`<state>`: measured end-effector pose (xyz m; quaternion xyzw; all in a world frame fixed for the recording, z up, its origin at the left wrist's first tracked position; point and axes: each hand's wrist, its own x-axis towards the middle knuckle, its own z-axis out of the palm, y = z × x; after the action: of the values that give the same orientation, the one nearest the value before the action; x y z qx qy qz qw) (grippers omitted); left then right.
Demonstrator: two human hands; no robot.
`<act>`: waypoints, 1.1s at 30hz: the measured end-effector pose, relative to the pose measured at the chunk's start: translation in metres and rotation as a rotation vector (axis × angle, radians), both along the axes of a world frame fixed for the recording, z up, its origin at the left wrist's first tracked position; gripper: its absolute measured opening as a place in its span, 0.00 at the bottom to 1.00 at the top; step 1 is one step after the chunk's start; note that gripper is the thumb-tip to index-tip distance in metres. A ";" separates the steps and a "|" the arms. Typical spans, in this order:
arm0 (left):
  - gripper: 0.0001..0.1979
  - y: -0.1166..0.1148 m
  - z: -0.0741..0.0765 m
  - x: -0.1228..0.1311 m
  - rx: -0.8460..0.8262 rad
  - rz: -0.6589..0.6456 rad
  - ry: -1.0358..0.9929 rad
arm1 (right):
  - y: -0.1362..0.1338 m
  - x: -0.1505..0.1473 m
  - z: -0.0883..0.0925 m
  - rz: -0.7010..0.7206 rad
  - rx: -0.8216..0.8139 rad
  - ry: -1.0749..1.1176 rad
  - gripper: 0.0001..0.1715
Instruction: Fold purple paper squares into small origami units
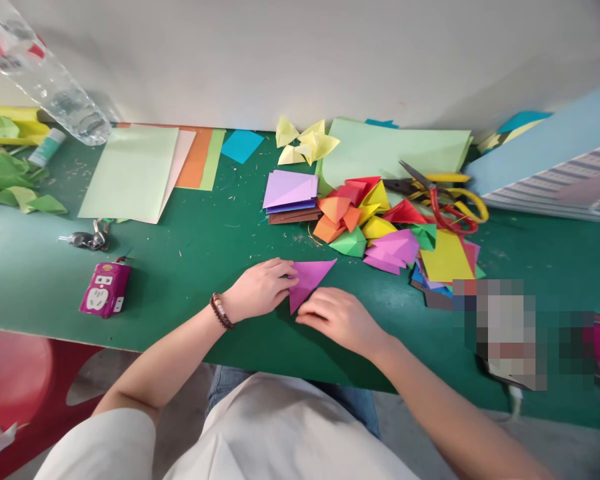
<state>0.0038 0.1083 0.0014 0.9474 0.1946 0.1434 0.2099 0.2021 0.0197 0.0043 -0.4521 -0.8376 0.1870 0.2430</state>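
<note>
A sheet of purple origami paper, folded to a triangle, lies on the green table in front of me. My left hand presses on its left side, fingers bent together over the paper. At its lower corner is my right hand, with thumb and fingers drawn together against the slanted edge; exactly how they grip is partly hidden. Beyond the hands, folded paper pieces in orange, green, yellow, red and purple lie in a heap. Behind them sits a stack of small paper squares, lilac on top.
Scissors lie across the heap's far right. A yellow folded paper shape stands near the wall. Pale green sheets, keys, a purple power socket, a glue stick and a plastic bottle are leftward. A blue box stands right.
</note>
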 end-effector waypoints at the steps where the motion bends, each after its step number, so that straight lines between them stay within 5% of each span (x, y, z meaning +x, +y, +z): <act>1: 0.10 -0.001 0.001 0.000 0.000 0.002 0.002 | 0.000 0.002 0.000 -0.109 0.019 0.043 0.07; 6: 0.10 -0.005 0.003 0.003 0.015 0.031 0.017 | 0.005 0.012 -0.007 -0.541 0.095 0.083 0.11; 12: 0.11 -0.024 0.005 0.013 0.131 0.068 0.092 | 0.015 0.019 -0.016 -0.716 -0.057 0.105 0.18; 19: 0.12 -0.050 0.001 0.022 0.304 0.142 0.206 | 0.022 0.024 -0.019 -0.752 -0.118 0.147 0.17; 33: 0.14 -0.055 0.004 0.025 0.303 0.166 0.315 | 0.023 0.024 -0.021 -0.752 -0.051 0.100 0.18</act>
<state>0.0290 0.0531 0.0058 0.9595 0.2785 0.0380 0.0198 0.2266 0.0431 -0.0166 -0.7240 -0.5956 0.1274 0.3238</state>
